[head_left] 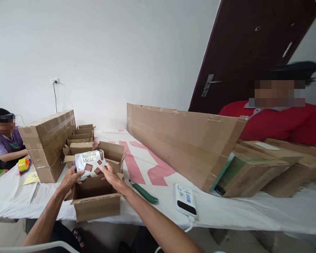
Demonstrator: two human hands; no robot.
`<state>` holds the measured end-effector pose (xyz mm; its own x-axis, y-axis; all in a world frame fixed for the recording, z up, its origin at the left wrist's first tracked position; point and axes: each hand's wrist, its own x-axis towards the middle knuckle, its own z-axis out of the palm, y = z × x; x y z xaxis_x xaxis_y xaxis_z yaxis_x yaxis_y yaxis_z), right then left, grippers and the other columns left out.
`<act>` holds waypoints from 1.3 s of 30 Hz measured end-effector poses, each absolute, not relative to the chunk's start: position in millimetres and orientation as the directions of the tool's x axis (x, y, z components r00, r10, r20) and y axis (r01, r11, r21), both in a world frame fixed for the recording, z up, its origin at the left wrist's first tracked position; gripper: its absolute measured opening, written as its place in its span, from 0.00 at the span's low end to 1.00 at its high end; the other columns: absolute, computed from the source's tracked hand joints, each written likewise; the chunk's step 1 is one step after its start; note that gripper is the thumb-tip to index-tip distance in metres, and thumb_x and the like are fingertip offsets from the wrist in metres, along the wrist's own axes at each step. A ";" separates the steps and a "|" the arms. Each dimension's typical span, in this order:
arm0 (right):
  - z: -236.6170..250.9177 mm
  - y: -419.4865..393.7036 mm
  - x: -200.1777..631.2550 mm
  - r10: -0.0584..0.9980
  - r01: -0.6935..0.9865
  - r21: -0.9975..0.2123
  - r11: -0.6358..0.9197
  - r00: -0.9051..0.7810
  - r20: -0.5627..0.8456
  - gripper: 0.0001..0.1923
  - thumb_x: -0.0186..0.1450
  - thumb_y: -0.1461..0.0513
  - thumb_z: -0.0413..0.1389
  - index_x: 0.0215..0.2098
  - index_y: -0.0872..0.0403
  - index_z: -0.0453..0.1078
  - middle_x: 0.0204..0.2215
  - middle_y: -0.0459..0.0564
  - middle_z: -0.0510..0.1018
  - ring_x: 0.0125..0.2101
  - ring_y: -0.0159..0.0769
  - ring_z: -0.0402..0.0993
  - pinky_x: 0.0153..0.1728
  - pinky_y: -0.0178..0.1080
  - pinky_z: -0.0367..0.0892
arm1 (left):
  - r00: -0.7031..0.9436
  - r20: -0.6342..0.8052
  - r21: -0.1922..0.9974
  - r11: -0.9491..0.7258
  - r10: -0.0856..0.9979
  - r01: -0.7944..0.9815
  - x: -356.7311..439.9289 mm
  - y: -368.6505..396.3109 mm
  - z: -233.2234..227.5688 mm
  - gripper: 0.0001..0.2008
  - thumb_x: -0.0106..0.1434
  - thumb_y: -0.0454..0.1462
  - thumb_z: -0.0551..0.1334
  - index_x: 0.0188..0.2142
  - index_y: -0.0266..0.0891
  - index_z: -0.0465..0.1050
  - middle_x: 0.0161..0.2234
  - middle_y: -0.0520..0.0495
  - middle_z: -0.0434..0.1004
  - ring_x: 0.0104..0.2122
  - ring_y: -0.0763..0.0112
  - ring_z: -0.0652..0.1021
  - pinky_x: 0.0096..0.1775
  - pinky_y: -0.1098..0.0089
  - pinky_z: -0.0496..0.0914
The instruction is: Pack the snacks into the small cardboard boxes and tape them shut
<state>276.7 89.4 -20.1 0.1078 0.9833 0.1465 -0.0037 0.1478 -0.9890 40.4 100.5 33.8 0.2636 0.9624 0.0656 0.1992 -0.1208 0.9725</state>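
A white food pouch point(91, 162) printed with "Super Meal" and brown squares is held up between both hands. My left hand point(71, 178) grips its lower left edge with the thumb in front. On the pouch's right edge, my right hand point(111, 175) is closed. Just below and nearer to me stands an open cardboard box point(97, 209), its inside dark. Behind the pouch are more open boxes, among them one point(112, 151) to the right and one point(80, 147) to the left.
Stacked taped cartons point(48, 140) stand at left, by a yellow tape dispenser point(23, 165). A green-handled tool point(144, 193) and a white device point(185, 200) with a cable lie on the white cloth. A long cardboard partition point(179, 140) separates a red-shirted person point(279, 123); another person point(7, 140) sits left.
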 end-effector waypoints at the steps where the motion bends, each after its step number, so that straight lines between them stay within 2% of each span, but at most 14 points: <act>1: -20.3 88.9 276.6 0.984 -0.003 -0.989 0.146 0.106 0.145 0.20 0.66 0.47 0.61 0.49 0.49 0.71 0.45 0.51 0.83 0.42 0.44 0.83 0.27 0.36 0.79 | 0.264 0.064 0.972 -0.120 0.962 0.201 40.6 100.1 34.1 0.27 0.50 0.53 0.78 0.40 0.35 0.81 0.33 0.41 0.85 0.33 0.58 0.82 0.30 0.69 0.71; 7: -16.2 86.4 275.5 0.983 0.009 -0.988 0.153 0.099 0.153 0.21 0.67 0.46 0.61 0.50 0.50 0.69 0.44 0.51 0.83 0.41 0.44 0.82 0.28 0.37 0.79 | 0.243 0.076 0.966 -0.132 0.967 0.223 41.6 99.8 36.2 0.31 0.49 0.55 0.78 0.43 0.35 0.80 0.32 0.42 0.84 0.32 0.57 0.82 0.29 0.68 0.71; 13: -6.6 76.5 274.6 0.967 0.001 -0.971 0.237 0.090 0.237 0.27 0.66 0.44 0.60 0.56 0.50 0.68 0.54 0.56 0.81 0.47 0.48 0.81 0.29 0.39 0.80 | 0.220 0.140 0.954 -0.190 0.965 0.230 48.0 97.9 43.0 0.35 0.49 0.58 0.77 0.47 0.37 0.78 0.38 0.40 0.85 0.34 0.56 0.81 0.28 0.68 0.70; 17: -2.8 69.5 274.1 0.951 -0.013 -0.955 0.297 0.089 0.295 0.31 0.65 0.42 0.59 0.60 0.48 0.66 0.57 0.56 0.79 0.51 0.51 0.80 0.32 0.43 0.81 | 0.217 0.198 0.954 -0.239 0.956 0.182 51.3 91.9 49.1 0.35 0.50 0.58 0.77 0.48 0.37 0.77 0.41 0.41 0.85 0.35 0.58 0.81 0.28 0.70 0.70; 19: -1.4 67.7 274.6 0.945 0.000 -0.949 0.315 0.092 0.314 0.31 0.66 0.43 0.58 0.62 0.47 0.66 0.60 0.56 0.78 0.54 0.52 0.78 0.37 0.45 0.81 | 0.221 0.221 0.952 -0.260 0.950 0.163 51.7 89.4 51.6 0.35 0.51 0.57 0.77 0.48 0.37 0.77 0.40 0.41 0.84 0.34 0.61 0.79 0.28 0.71 0.70; 21: 0.1 67.0 275.6 0.933 0.027 -0.938 0.345 0.101 0.346 0.29 0.68 0.45 0.58 0.62 0.47 0.66 0.62 0.56 0.78 0.58 0.53 0.76 0.46 0.50 0.81 | 0.214 0.243 0.947 -0.279 0.946 0.157 52.2 87.7 54.5 0.35 0.51 0.58 0.77 0.49 0.36 0.78 0.40 0.41 0.84 0.33 0.62 0.78 0.27 0.71 0.69; 24: 3.6 67.8 276.6 0.895 0.052 -0.901 0.431 0.102 0.434 0.26 0.69 0.48 0.57 0.62 0.47 0.67 0.63 0.55 0.78 0.63 0.51 0.73 0.63 0.54 0.70 | 0.188 0.259 0.942 -0.291 0.947 0.169 54.1 85.4 61.3 0.37 0.49 0.58 0.78 0.50 0.37 0.79 0.42 0.40 0.86 0.33 0.59 0.79 0.27 0.70 0.69; 26: 6.6 68.6 275.9 0.879 0.055 -0.886 0.461 0.106 0.464 0.24 0.69 0.49 0.56 0.61 0.47 0.67 0.62 0.54 0.78 0.64 0.50 0.72 0.67 0.53 0.66 | 0.187 0.259 0.939 -0.292 0.948 0.183 54.5 83.9 66.3 0.38 0.47 0.59 0.78 0.49 0.38 0.80 0.42 0.39 0.86 0.35 0.56 0.80 0.28 0.69 0.70; 30: 9.9 73.7 271.4 0.913 0.126 -0.927 0.353 0.173 0.370 0.16 0.68 0.54 0.57 0.54 0.46 0.68 0.54 0.51 0.82 0.57 0.49 0.77 0.62 0.52 0.70 | 0.238 0.260 0.934 -0.307 0.936 0.186 47.6 90.6 65.8 0.38 0.47 0.61 0.78 0.49 0.39 0.80 0.45 0.38 0.87 0.40 0.49 0.82 0.31 0.66 0.73; 32: 8.2 83.1 271.2 0.921 0.174 -0.926 0.335 0.150 0.361 0.14 0.67 0.57 0.58 0.51 0.46 0.67 0.52 0.49 0.82 0.54 0.48 0.78 0.58 0.50 0.72 | 0.242 0.253 0.934 -0.301 0.937 0.190 43.1 105.3 57.6 0.37 0.48 0.61 0.78 0.49 0.41 0.79 0.47 0.39 0.87 0.42 0.48 0.83 0.33 0.64 0.76; 36: 1.5 100.4 275.4 0.931 0.224 -0.933 0.281 0.172 0.322 0.11 0.66 0.57 0.60 0.46 0.48 0.67 0.47 0.49 0.82 0.50 0.47 0.78 0.53 0.48 0.73 | 0.236 0.185 0.937 -0.244 0.954 0.250 44.0 125.4 41.7 0.36 0.44 0.64 0.77 0.42 0.43 0.78 0.30 0.48 0.84 0.28 0.55 0.79 0.26 0.64 0.71; 39: -2.0 96.4 274.9 0.956 0.172 -0.960 0.223 0.154 0.250 0.13 0.67 0.56 0.60 0.48 0.50 0.67 0.45 0.49 0.81 0.47 0.46 0.78 0.45 0.45 0.76 | 0.245 0.174 0.948 -0.229 0.954 0.221 49.3 108.9 42.5 0.36 0.47 0.63 0.76 0.45 0.42 0.76 0.30 0.49 0.82 0.28 0.60 0.78 0.27 0.66 0.71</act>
